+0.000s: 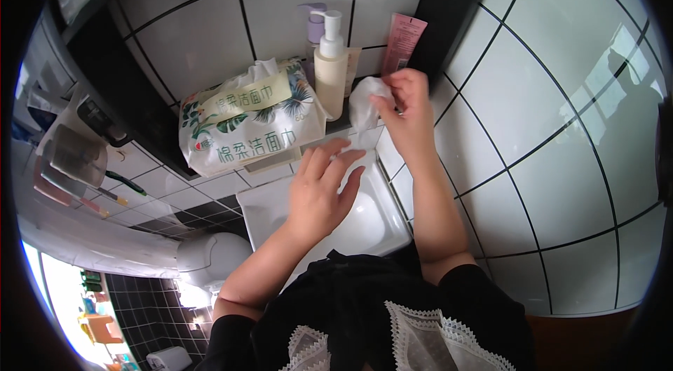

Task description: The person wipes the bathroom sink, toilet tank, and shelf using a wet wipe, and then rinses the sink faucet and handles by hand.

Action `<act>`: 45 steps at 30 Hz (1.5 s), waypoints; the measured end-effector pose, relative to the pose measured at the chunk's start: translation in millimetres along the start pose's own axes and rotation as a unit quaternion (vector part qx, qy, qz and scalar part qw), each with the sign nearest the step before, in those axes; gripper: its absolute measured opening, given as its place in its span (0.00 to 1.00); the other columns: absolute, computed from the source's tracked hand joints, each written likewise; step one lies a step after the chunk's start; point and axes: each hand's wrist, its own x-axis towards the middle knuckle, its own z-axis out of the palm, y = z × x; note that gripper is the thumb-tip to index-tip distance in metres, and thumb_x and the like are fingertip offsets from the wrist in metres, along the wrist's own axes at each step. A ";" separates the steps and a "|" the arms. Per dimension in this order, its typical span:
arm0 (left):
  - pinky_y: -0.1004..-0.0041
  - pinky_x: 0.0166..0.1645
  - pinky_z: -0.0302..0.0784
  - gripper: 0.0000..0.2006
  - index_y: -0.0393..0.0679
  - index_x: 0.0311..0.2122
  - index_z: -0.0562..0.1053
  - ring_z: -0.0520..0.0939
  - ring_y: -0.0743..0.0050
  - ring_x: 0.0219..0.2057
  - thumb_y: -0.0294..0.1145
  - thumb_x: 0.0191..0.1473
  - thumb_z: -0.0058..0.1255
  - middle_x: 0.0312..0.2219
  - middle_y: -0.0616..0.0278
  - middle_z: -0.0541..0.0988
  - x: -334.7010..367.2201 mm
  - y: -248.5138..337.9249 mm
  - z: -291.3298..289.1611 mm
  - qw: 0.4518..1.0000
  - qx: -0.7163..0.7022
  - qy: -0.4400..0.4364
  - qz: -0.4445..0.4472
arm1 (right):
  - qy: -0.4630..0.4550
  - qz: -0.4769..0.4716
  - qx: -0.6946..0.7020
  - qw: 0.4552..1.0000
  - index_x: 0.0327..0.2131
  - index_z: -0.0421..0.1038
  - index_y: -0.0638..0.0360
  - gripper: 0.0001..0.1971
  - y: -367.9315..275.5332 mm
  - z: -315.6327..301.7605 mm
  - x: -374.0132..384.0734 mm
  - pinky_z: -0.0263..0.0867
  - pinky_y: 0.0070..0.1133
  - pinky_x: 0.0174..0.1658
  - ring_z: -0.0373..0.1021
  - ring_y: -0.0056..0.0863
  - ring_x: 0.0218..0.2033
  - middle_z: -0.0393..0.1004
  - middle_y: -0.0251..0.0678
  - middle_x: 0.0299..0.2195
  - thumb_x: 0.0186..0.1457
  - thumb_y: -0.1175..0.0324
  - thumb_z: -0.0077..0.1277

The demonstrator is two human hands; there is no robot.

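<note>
My right hand (409,108) pinches a crumpled white face tissue (363,103) between thumb and fingers, in front of the shelf's right end. The tissue hangs down, its lower part thin and see-through. My left hand (321,185) is just below and to the left, above the white sink (378,210). Its fingers are bent and apart, with nothing visible in them; the fingertips come close to the tissue's lower end. A soft white pack of face tissues (245,126) with a leaf print lies to the left, one tissue poking out of its top.
Beside the pack stand a cream pump bottle (330,73) and a purple pump bottle (315,31), partly hidden behind it. A pink tube (404,42) leans at the back right. Toothbrushes and a cup (77,154) hang at the left. A tiled wall (540,161) rises on the right.
</note>
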 end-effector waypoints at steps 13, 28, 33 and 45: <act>0.54 0.58 0.66 0.20 0.37 0.44 0.65 0.70 0.43 0.56 0.16 0.41 0.51 0.57 0.44 0.66 9.6 -10.9 55.5 0.998 0.059 -0.016 -0.004 | -0.113 -0.187 -0.308 0.926 0.45 0.75 0.59 0.15 5.9 -8.1 -6.2 0.70 0.32 0.47 0.71 0.43 0.46 0.74 0.42 0.46 0.51 0.76 0.56; 0.52 0.58 0.69 0.15 0.37 0.35 0.65 0.70 0.39 0.58 0.11 0.39 0.48 0.54 0.41 0.68 7.0 -20.3 37.3 0.998 0.043 -0.029 0.016 | -0.150 -0.150 -0.444 0.870 0.50 0.69 0.65 0.19 2.3 9.1 -11.6 0.55 0.36 0.62 0.65 0.40 0.56 0.69 0.46 0.54 0.57 0.69 0.48; 0.53 0.57 0.70 0.15 0.38 0.35 0.66 0.70 0.41 0.58 0.12 0.39 0.51 0.54 0.43 0.69 6.7 -25.1 40.9 0.999 0.035 -0.024 0.027 | -0.132 -0.139 -0.490 0.850 0.55 0.67 0.60 0.22 -2.3 8.8 -34.5 0.55 0.35 0.62 0.64 0.37 0.59 0.68 0.42 0.56 0.56 0.71 0.50; 0.55 0.57 0.70 0.12 0.37 0.36 0.68 0.71 0.42 0.57 0.16 0.45 0.55 0.56 0.42 0.69 11.1 -19.3 35.2 0.994 0.092 -0.039 0.046 | -0.083 -0.158 -0.467 0.866 0.51 0.69 0.63 0.18 13.6 6.8 -18.3 0.55 0.33 0.61 0.64 0.37 0.58 0.69 0.43 0.54 0.59 0.65 0.48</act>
